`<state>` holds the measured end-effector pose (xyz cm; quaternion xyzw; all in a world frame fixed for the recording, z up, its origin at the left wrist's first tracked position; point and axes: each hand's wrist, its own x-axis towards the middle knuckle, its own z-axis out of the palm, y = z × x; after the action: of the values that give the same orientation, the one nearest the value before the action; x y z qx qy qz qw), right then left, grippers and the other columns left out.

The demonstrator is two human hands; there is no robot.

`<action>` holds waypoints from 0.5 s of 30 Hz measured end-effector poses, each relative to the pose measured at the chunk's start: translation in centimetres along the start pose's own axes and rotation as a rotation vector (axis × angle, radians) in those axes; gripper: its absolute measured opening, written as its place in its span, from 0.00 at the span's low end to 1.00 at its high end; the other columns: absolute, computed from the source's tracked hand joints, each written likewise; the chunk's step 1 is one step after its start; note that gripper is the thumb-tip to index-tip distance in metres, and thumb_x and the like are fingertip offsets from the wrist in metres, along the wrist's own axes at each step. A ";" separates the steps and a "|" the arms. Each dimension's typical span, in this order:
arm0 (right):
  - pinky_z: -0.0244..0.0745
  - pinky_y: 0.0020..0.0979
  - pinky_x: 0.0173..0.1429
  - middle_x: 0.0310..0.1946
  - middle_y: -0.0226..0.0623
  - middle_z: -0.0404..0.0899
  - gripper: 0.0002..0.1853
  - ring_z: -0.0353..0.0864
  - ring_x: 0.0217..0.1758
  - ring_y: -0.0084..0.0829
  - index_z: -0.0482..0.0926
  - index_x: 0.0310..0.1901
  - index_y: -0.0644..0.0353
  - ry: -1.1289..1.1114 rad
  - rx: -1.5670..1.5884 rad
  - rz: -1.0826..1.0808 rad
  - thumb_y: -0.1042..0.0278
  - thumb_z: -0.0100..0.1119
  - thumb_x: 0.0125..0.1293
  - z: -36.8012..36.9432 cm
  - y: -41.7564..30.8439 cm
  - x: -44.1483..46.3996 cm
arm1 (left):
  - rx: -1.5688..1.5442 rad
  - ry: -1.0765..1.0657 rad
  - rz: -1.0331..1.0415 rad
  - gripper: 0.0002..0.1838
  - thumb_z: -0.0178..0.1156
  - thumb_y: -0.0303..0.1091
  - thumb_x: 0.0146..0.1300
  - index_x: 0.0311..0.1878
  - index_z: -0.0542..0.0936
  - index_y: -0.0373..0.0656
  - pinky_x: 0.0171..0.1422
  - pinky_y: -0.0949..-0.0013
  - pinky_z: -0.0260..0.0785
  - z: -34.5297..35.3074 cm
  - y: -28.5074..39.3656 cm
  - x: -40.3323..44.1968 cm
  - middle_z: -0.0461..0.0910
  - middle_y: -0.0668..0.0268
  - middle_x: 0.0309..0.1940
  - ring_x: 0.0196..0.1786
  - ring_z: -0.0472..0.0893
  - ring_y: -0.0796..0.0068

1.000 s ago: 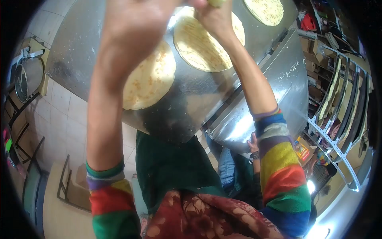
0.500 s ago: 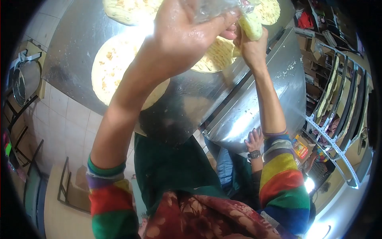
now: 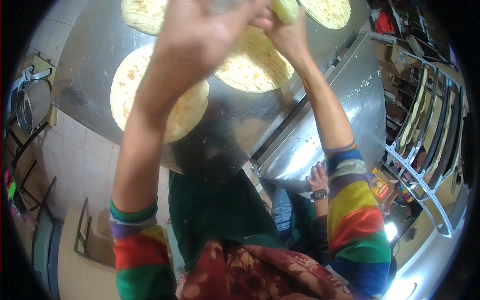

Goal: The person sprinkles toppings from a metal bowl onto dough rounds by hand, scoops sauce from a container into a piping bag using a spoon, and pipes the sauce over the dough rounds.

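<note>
A clear plastic piping bag (image 3: pixel 286 9) with pale yellow-green filling is held between my hands at the top of the view. My left hand (image 3: pixel 202 40), blurred, is closed on its plastic. My right hand (image 3: pixel 289 37) wraps round the filled part; its fingertips are partly hidden. Under my hands lies a flat dough round (image 3: pixel 255 67) with ridged cream and light brown bits. Beneath my left forearm is another round (image 3: pixel 187 112) with scattered bits. More topped rounds lie farther back, one at the left (image 3: pixel 143 15) and one at the right (image 3: pixel 327 11).
The rounds lie on a metal table (image 3: pixel 90 85). A second metal surface (image 3: pixel 340 110) adjoins it at the right, with another person's hand (image 3: pixel 317 177) at its near edge. A rack (image 3: pixel 422 175) with long trays stands at far right, a round sieve (image 3: pixel 34 105) at far left.
Both my hands have moved left and farther away with the piping bag, to over the middle round. More of that round now shows.
</note>
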<state>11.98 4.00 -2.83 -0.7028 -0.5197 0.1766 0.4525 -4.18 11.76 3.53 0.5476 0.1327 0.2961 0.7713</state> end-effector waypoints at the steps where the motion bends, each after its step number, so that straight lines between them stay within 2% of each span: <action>1: 0.75 0.29 0.38 0.32 0.42 0.84 0.10 0.82 0.35 0.27 0.80 0.40 0.65 -0.011 -0.084 -0.012 0.82 0.50 0.61 -1.0 0.3 -0.7 | -0.044 0.019 -0.023 0.11 0.55 0.24 0.68 0.52 0.79 0.35 0.38 0.78 0.76 0.7 -0.8 0.2 0.84 0.60 0.39 0.35 0.81 0.78; 2: 0.72 0.26 0.32 0.30 0.37 0.82 0.08 0.79 0.31 0.23 0.80 0.39 0.65 0.017 -0.085 -0.039 0.81 0.51 0.63 -1.7 1.6 -1.5 | -0.087 0.039 -0.045 0.12 0.55 0.24 0.67 0.52 0.78 0.33 0.42 0.76 0.76 1.3 -1.6 0.4 0.83 0.61 0.40 0.37 0.81 0.78; 4: 0.65 0.21 0.22 0.24 0.29 0.77 0.05 0.73 0.23 0.17 0.79 0.37 0.63 0.077 -0.084 -0.093 0.79 0.53 0.66 -2.5 3.7 -2.6 | -0.120 0.055 -0.134 0.12 0.56 0.24 0.67 0.52 0.78 0.32 0.44 0.75 0.76 2.6 -0.4 0.3 0.83 0.62 0.40 0.38 0.81 0.78; 6: 0.64 0.21 0.22 0.24 0.29 0.77 0.05 0.73 0.23 0.16 0.79 0.38 0.63 0.106 0.022 0.201 0.78 0.52 0.67 -3.9 2.6 -3.2 | -0.094 0.022 -0.248 0.11 0.57 0.24 0.67 0.51 0.79 0.32 0.45 0.74 0.76 2.6 0.3 0.6 0.83 0.62 0.40 0.39 0.81 0.77; 7: 0.64 0.20 0.22 0.25 0.29 0.77 0.05 0.73 0.23 0.15 0.79 0.38 0.63 0.120 0.074 0.348 0.78 0.52 0.67 -4.5 1.9 -3.3 | -0.114 0.048 -0.221 0.11 0.57 0.24 0.67 0.50 0.79 0.32 0.44 0.74 0.76 3.0 0.7 0.7 0.83 0.62 0.40 0.39 0.81 0.77; 8: 0.62 0.20 0.21 0.24 0.29 0.77 0.05 0.72 0.22 0.15 0.79 0.37 0.64 0.116 0.100 0.316 0.75 0.53 0.68 -5.2 1.7 -3.3 | -0.135 0.073 -0.193 0.11 0.57 0.24 0.67 0.50 0.79 0.32 0.44 0.74 0.76 3.7 1.4 0.8 0.83 0.62 0.40 0.39 0.81 0.77; 11: 0.60 0.20 0.21 0.23 0.28 0.75 0.07 0.71 0.22 0.15 0.78 0.37 0.64 0.130 0.299 0.406 0.71 0.52 0.70 -6.5 3.8 -2.2 | -0.121 0.047 -0.062 0.09 0.57 0.25 0.67 0.47 0.81 0.34 0.42 0.74 0.76 3.6 1.6 1.5 0.83 0.62 0.38 0.38 0.82 0.77; 12: 0.60 0.20 0.22 0.20 0.26 0.73 0.09 0.69 0.21 0.15 0.77 0.35 0.65 0.131 0.134 0.414 0.69 0.51 0.70 -5.3 1.0 -1.0 | -0.105 0.043 -0.016 0.08 0.57 0.25 0.67 0.46 0.81 0.35 0.40 0.74 0.76 3.1 1.2 1.9 0.84 0.62 0.37 0.37 0.82 0.77; 14: 0.69 0.27 0.30 0.27 0.35 0.80 0.07 0.76 0.28 0.22 0.80 0.38 0.65 0.085 -0.025 0.063 0.76 0.51 0.65 -3.7 1.8 1.5 | -0.072 0.054 0.074 0.07 0.57 0.27 0.67 0.44 0.82 0.37 0.37 0.74 0.77 2.0 0.3 2.6 0.84 0.62 0.35 0.35 0.83 0.77; 15: 0.73 0.31 0.35 0.30 0.40 0.84 0.09 0.79 0.32 0.26 0.81 0.40 0.65 0.063 -0.103 -0.112 0.80 0.51 0.62 -2.8 2.6 2.8 | 0.020 0.067 0.097 0.07 0.57 0.28 0.67 0.43 0.82 0.38 0.36 0.74 0.77 1.4 0.6 2.8 0.84 0.62 0.34 0.34 0.83 0.77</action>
<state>16.59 5.12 -2.85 -0.7003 -0.5520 0.1018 0.4411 -1.42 12.44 4.92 0.5509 0.1347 0.3499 0.7456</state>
